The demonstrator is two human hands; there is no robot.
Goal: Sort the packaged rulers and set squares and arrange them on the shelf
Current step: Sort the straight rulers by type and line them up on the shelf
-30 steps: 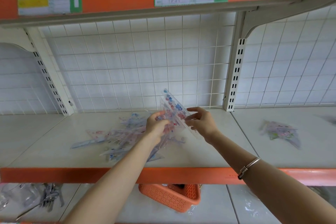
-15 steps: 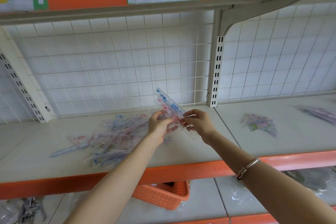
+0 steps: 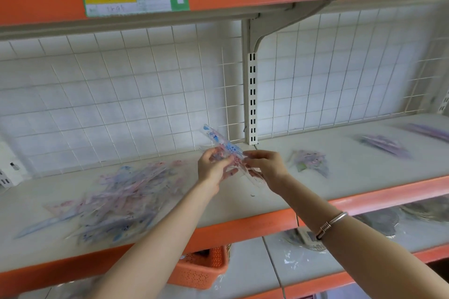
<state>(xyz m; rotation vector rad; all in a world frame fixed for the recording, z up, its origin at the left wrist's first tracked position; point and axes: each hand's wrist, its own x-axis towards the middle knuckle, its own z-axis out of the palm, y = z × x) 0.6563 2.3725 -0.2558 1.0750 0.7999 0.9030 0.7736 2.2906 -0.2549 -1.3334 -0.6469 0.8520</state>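
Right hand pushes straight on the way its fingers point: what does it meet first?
Probably the left hand, just past the packaged ruler that the right hand pinches; depth between the hands is unclear.

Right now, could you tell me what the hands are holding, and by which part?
A clear packet of rulers, held by both: left hand at its middle, right hand at its lower half.

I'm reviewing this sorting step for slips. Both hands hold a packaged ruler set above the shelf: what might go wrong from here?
1. The left hand and right hand pinch the packaged ruler set in mid-air, with its upper end sticking out free. The glossy wrap may slip and the pack could drop.
2. The loose pile reaches close to the shelf front edge, so a forearm could sweep packs off.
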